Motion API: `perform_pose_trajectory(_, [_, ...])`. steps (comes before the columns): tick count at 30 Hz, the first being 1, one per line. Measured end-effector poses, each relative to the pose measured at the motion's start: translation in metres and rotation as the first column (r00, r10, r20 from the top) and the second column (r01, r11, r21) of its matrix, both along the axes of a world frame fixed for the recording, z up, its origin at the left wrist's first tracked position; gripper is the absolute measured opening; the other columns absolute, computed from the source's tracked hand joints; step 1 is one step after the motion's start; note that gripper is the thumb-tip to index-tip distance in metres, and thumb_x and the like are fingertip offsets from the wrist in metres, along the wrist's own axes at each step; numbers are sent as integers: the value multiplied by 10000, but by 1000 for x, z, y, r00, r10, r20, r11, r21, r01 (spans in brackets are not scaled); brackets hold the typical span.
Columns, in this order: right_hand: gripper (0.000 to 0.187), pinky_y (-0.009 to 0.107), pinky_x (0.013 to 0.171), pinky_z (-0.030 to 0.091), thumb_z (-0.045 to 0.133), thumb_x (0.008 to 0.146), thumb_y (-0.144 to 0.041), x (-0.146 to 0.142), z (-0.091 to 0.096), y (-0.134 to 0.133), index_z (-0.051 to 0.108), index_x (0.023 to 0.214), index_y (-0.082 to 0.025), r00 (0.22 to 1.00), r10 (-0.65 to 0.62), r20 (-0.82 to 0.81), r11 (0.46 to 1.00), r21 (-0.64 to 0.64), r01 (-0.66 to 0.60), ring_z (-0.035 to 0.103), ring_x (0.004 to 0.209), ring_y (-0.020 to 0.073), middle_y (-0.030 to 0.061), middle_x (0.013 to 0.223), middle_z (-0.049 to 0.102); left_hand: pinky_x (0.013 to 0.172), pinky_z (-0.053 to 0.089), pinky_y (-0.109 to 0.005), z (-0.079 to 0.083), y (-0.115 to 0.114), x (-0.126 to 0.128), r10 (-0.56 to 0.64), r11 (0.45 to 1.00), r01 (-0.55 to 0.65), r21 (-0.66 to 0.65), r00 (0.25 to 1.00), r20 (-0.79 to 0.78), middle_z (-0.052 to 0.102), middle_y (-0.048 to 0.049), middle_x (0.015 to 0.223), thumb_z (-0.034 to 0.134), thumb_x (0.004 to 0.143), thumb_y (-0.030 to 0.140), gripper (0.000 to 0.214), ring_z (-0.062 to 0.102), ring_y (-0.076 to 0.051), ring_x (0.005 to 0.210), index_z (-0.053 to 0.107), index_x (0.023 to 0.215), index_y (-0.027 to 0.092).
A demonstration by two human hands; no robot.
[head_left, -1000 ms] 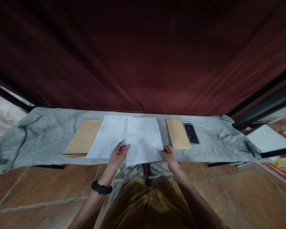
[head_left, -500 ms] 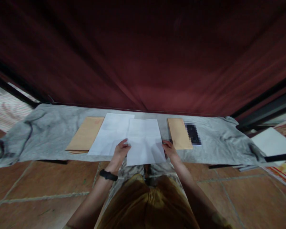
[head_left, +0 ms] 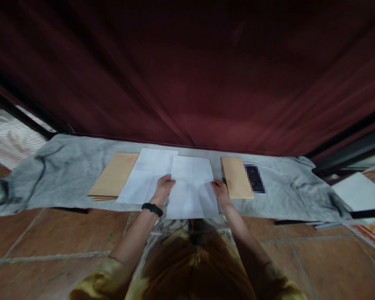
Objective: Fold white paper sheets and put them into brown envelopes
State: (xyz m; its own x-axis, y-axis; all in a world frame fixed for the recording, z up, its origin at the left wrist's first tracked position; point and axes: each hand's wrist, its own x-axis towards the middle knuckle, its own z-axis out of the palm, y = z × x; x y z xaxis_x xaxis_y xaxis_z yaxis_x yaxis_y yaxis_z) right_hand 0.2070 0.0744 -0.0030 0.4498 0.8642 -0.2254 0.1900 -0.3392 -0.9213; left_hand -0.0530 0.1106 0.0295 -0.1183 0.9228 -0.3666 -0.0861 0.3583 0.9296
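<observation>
A white sheet of paper (head_left: pixel 192 187) is held by its two side edges in front of me, its near end at the cloth's front edge. My left hand (head_left: pixel 164 186), with a black band on the wrist, pinches the left edge. On the right edge, my right hand (head_left: pixel 220 189) is closed with thumb and fingers. More white paper (head_left: pixel 146 173) lies flat to the left, partly under the held sheet. Beyond it is a stack of brown envelopes (head_left: pixel 114 175). Just right of my right hand lies another brown envelope stack (head_left: pixel 237 177).
A dark phone-like object (head_left: pixel 254 178), pixelated, lies beside the right envelopes. Grey cloth (head_left: pixel 287 187) covers the narrow bench. A dark red curtain (head_left: pixel 187 83) hangs behind it. Tiled floor (head_left: pixel 50 246) shows in front; a white board-like item (head_left: pixel 361 191) is at far right.
Both hands have moved slightly up along the edges of the sheet, away from me. The held sheet now shows a faint crease and a slightly bent top edge.
</observation>
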Motion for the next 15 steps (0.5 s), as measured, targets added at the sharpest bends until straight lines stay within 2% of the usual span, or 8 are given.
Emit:
perform_pose_trajectory(5, [257, 244, 534, 420, 720, 607, -415, 2, 5, -13, 663, 732, -199, 978, -60, -202, 998, -24, 56, 595, 583, 158, -26, 600, 647, 465, 360, -240, 6, -4, -6, -63, 998, 63, -23, 998, 20, 656, -6, 566, 804, 484, 264, 265, 558, -145, 504, 695, 698, 155])
perform_pose_trajectory(8, [331, 248, 537, 455, 764, 583, -438, 2, 13, -16, 645, 793, -212, 944, -69, -323, 998, -13, 69, 636, 601, 170, -24, 638, 679, 488, 385, -250, 16, -2, -7, -101, 995, 101, -14, 994, 30, 686, -24, 604, 817, 474, 270, 292, 581, -154, 524, 719, 721, 148])
perform_pose_trajectory(11, [354, 262, 573, 505, 794, 578, -406, 2, 29, -9, 639, 839, -225, 908, -44, -418, 998, 22, 58, 679, 654, 185, -10, 706, 721, 533, 416, -261, 33, 5, -6, -147, 989, 146, 16, 988, 41, 717, -40, 660, 842, 461, 288, 352, 617, -170, 570, 744, 766, 142])
perform_pose_trajectory(15, [374, 265, 602, 528, 818, 560, -330, 6, 59, 9, 642, 874, -229, 876, -2, -482, 996, 77, 45, 687, 664, 183, -17, 729, 744, 601, 449, -271, 64, 20, -5, -184, 981, 181, 77, 982, 44, 746, -52, 719, 876, 449, 333, 394, 645, -183, 641, 751, 773, 146])
